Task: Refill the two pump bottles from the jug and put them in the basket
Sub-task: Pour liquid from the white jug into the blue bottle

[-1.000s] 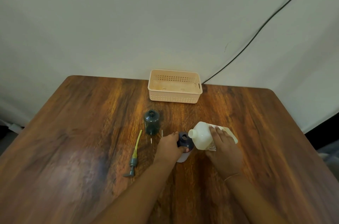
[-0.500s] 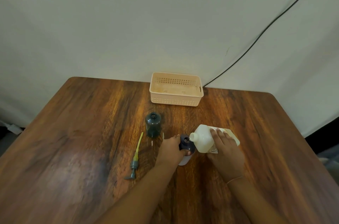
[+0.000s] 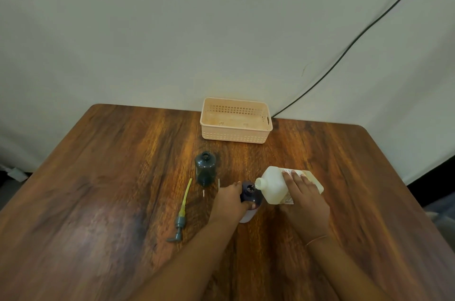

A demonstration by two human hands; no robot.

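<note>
My right hand [image 3: 304, 198] grips a white jug [image 3: 273, 185] tilted on its side, its spout at the open mouth of a dark pump bottle [image 3: 250, 196]. My left hand [image 3: 229, 201] holds that bottle upright on the wooden table [image 3: 110, 177]. A second dark bottle [image 3: 205, 171] stands open, without its pump, a little farther back and to the left. One grey pump head with a yellow tube [image 3: 181, 215] lies flat on the table left of my left arm. The peach basket [image 3: 236, 120] sits at the table's far edge with nothing in it.
A thin clear tube [image 3: 218, 183] lies between the two bottles. A black cable [image 3: 357, 37] runs down the white backdrop to behind the basket. The table's right edge drops off near a dark floor area.
The jug's spout has come closer to the held bottle's mouth. Both hands keep their grip; the view shifted slightly.
</note>
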